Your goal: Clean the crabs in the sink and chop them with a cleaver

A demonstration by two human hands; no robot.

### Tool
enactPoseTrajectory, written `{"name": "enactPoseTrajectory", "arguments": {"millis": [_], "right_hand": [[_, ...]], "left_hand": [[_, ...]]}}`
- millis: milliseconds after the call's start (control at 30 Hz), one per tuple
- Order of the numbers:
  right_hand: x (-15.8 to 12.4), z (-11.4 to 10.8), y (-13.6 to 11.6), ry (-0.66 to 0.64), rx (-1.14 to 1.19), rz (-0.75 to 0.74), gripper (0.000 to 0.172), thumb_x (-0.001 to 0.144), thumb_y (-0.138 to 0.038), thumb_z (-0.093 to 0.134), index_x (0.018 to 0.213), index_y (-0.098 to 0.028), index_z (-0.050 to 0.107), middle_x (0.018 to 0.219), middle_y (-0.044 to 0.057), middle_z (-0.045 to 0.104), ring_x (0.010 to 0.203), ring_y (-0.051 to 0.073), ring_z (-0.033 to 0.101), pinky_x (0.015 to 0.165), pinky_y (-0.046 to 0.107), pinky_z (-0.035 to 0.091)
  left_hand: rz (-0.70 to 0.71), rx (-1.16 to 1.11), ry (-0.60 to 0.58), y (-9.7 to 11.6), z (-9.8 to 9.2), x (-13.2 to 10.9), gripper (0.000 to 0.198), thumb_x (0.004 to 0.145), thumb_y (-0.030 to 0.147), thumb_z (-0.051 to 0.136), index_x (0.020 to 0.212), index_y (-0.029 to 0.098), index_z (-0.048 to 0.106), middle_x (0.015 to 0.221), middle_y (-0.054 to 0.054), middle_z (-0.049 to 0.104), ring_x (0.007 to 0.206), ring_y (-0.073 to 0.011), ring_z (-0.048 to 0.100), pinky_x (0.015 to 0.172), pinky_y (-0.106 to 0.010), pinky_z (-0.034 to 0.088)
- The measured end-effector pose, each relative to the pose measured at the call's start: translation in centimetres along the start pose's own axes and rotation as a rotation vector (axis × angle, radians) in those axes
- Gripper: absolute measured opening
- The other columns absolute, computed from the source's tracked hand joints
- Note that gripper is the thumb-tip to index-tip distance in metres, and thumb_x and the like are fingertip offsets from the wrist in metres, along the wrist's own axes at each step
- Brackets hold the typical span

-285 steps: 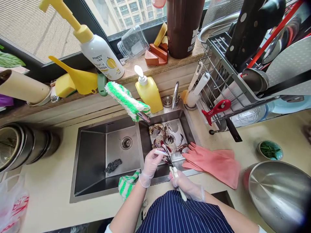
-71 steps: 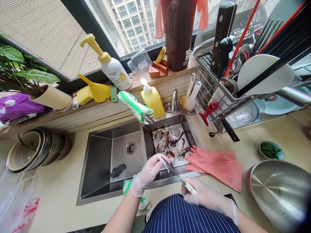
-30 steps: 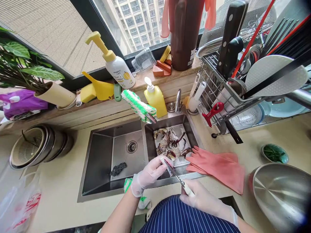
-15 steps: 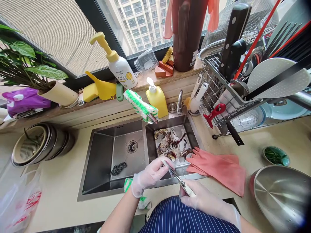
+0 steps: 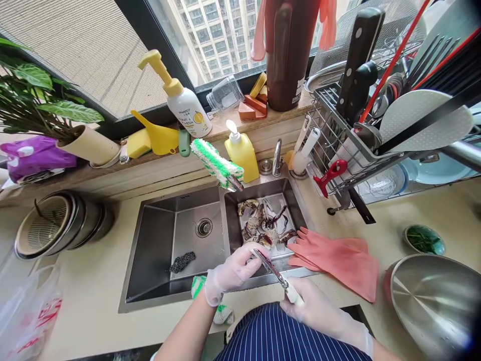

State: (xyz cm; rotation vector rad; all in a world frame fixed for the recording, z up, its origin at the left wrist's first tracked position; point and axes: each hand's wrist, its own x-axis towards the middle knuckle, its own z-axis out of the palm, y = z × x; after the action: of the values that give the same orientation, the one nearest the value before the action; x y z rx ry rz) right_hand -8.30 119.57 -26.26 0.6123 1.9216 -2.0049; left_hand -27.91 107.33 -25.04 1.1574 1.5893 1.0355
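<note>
We list: left hand (image 5: 233,271), pinching a small piece (image 5: 266,258); right hand (image 5: 314,302), fingers curled round white-handled scissors (image 5: 278,278). Beyond left fingertips: crab pieces (image 5: 256,223).

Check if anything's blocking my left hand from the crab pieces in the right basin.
Nothing visible stands between your left hand and the crab pieces in the basin beyond it. The scissors sit right by its fingers, though, and the pink gloves overlap the basin's near right corner.

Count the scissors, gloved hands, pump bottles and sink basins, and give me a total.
Scissors: 1
Gloved hands: 2, left hand and right hand
Pump bottles: 2, white bottle and yellow bottle
Sink basins: 2, left basin and right basin
Total: 7
</note>
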Motion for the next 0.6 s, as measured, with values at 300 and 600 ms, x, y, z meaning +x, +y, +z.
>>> {"name": "enactPoseTrajectory", "arguments": {"millis": [300,600], "right_hand": [[-1.1,-1.2,-0.6,-0.131,0.111,0.12,0.01,0.067,-0.019,0.056,0.074,-0.019,0.049,0.068,-0.004,0.047,0.064,0.012,0.039,0.057,0.024,0.029],[-1.9,-2.2,1.3,-0.076,0.201,0.242,0.016,0.06,-0.017,0.055,0.075,-0.019,0.051,0.067,-0.004,0.048,0.061,0.011,0.038,0.055,0.024,0.027]], "left_hand": [[-0.02,-0.102,-0.005,0.6,0.3,0.1,0.038,0.097,0.047,0.043,0.104,0.016,0.064,0.101,-0.01,0.065,0.092,-0.0194,0.062,0.089,-0.034,0.049],[-0.115,-0.247,0.212,-2.0,-0.3,1.3,0.038,0.091,0.051,0.054,0.089,0.014,0.065,0.094,-0.008,0.066,0.086,-0.0183,0.06,0.084,-0.031,0.047]]}}
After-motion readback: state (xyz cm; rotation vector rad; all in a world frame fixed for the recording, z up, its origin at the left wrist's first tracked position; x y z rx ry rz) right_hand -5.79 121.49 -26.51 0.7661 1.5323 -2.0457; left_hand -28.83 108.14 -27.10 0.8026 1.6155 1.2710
